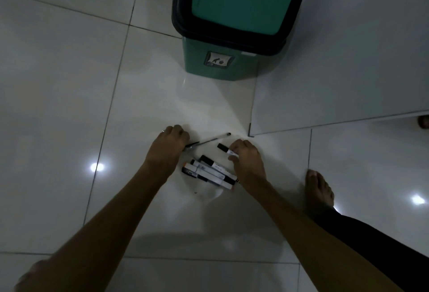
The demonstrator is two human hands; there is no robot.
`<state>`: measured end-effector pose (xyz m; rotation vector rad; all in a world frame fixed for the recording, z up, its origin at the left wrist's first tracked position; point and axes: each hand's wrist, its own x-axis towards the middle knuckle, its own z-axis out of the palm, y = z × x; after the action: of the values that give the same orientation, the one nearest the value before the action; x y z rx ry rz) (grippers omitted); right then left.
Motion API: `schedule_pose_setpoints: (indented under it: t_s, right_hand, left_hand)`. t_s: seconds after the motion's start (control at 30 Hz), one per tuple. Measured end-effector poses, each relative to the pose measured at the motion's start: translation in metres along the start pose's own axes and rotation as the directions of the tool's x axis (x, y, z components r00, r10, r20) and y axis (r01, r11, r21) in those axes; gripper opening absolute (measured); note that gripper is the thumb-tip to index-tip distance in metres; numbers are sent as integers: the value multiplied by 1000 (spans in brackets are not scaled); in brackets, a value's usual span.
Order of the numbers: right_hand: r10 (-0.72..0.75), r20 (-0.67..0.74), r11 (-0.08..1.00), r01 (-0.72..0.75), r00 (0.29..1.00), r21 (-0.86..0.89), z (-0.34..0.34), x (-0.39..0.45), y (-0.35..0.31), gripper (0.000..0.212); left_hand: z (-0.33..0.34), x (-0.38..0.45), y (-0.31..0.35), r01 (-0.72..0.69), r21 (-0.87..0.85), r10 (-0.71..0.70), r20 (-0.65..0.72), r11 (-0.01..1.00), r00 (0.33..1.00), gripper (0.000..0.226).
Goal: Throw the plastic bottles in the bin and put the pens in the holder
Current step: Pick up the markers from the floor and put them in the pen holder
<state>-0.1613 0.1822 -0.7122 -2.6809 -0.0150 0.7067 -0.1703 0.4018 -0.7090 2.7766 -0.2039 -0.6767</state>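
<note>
Two hands work the floor [69,82]: our left hand [170,144] curls its grip on a thin pen [210,139], and several markers [212,172] lie bunched between, ready to gather. Our right hand [247,158] pinches one marker [226,149]; the green bin [232,59] stands beyond, and we see no holder or bottles.

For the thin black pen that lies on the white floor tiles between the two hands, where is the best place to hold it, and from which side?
Probably the middle of the thin black pen, pinched from above. It lies flat on the white floor tiles, slanting up to the right, its middle and right end bare. The left hand covers its left end; the right hand holds a marker.
</note>
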Motion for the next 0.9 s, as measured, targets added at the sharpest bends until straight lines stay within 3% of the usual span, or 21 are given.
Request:
schedule_pose_setpoints:
  t_s: [0.1, 0.27, 0.43, 0.6, 0.73, 0.83, 0.9]
  right_hand:
    - [-197, -57, 980, 196, 979, -7, -1, -1, -4, 18]
    - [-481, -71, 871, 467, 874, -155, 0, 20, -26, 21]
    - [-558, 49, 778, 543, 828, -317, 13, 34, -39, 25]
    - [-524, 51, 807, 515, 850, -288, 14, 38, -42, 30]
    - [-334, -45, 939, 329, 941, -102, 5, 34, -50, 19]
    - [-145, -110, 963, 166, 983, 214, -11, 23, -65, 16]
    - [-65, -120, 919, 106, 991, 380, -26, 11, -81, 18]
  left_hand:
    - [1, 3, -3, -4, 84, 4, -3, 996, 1000, 43]
    - [2, 6, -9, -21, 182, 23, -9, 983, 1000, 39]
    - [7, 0, -20, -30, 226, 26, 21, 974, 999, 40]
    - [8, -6, -27, -7, 285, -1, 28, 958, 1000, 50]
    - [4, -23, -32, 48, 223, -52, 11, 974, 999, 51]
    - [-11, -39, -29, 172, -69, -179, -111, 983, 978, 29]
    - [-30, -46, -24, 202, -368, -275, -156, 907, 949, 19]
